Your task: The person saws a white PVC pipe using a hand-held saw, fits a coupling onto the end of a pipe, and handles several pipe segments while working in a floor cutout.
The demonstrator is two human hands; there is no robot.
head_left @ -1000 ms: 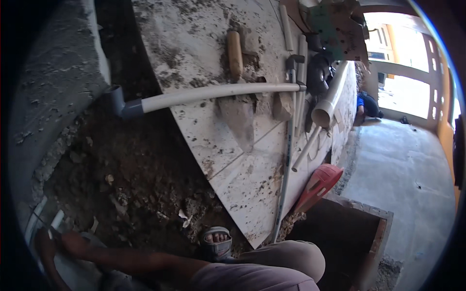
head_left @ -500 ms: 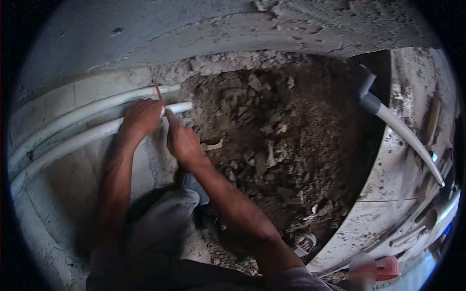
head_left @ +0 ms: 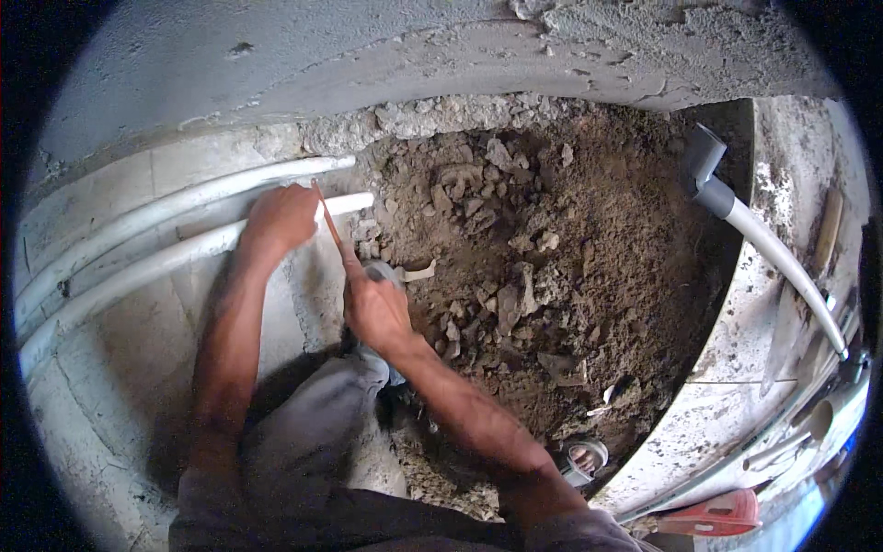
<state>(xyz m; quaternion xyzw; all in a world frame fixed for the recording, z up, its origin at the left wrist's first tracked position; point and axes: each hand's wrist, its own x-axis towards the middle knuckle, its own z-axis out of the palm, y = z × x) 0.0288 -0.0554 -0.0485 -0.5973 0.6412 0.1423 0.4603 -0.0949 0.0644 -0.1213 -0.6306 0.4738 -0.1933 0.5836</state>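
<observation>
My left hand is closed around the nearer white pipe, a little short of its free end. My right hand grips a thin reddish-brown blade, index finger stretched along it. The blade slants across the pipe just right of my left hand; whether it has cut into the plastic is too small to tell. Beyond lies a second white pipe, roughly parallel, untouched by either hand. My trousered knee shows beneath my arms.
Right of the pipes is a dug-out patch of soil and rubble. A rough grey wall borders the far side. A white pipe with a grey elbow leans over the right edge, and a red plastic object lies at lower right.
My right hand has drawn back toward me and to the right with the blade. My left hand stays on the pipe. The whole view has shifted slightly and brightened.
</observation>
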